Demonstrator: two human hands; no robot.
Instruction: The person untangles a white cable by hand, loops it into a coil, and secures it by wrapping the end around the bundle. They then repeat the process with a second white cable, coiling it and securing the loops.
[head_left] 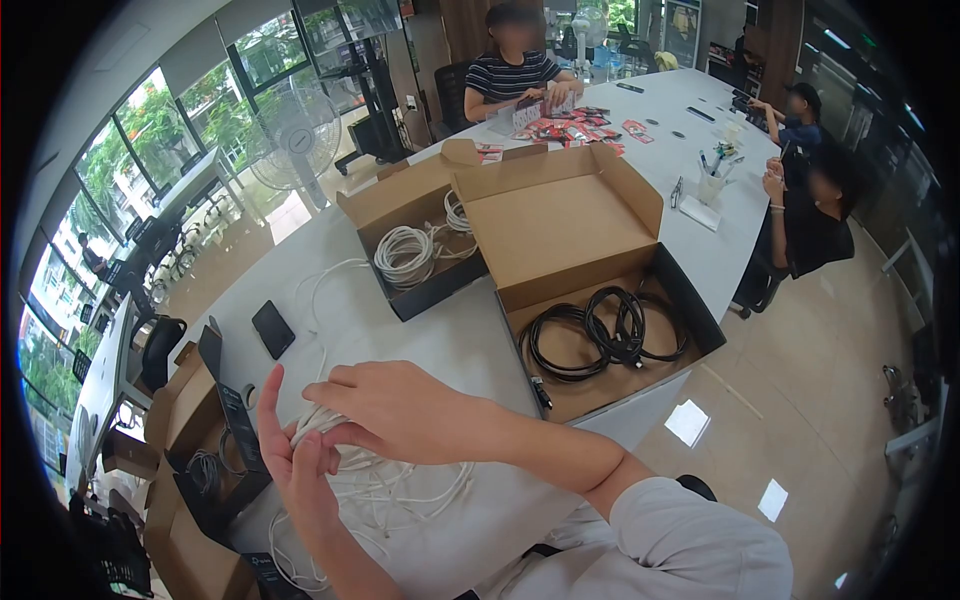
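Both my hands meet over the near left part of the white table. My left hand (298, 450) is closed round a bundle of white cable (318, 420), with its index finger pointing up. From the right, my right hand (385, 408) reaches across and grips the same bundle from above, its fingertips on the strands. Below them, a loose tangle of white cable (400, 500) spreads over the table. One thin white strand runs up toward the box with coiled white cables (405, 255).
An open box (560, 220) holds coiled black cables (625, 335). Left are a dark phone (273, 330) and a box with grey cables (205, 470). Across the white table (690, 120), a person in a striped shirt (510, 80) sits by red packets; two people sit at right.
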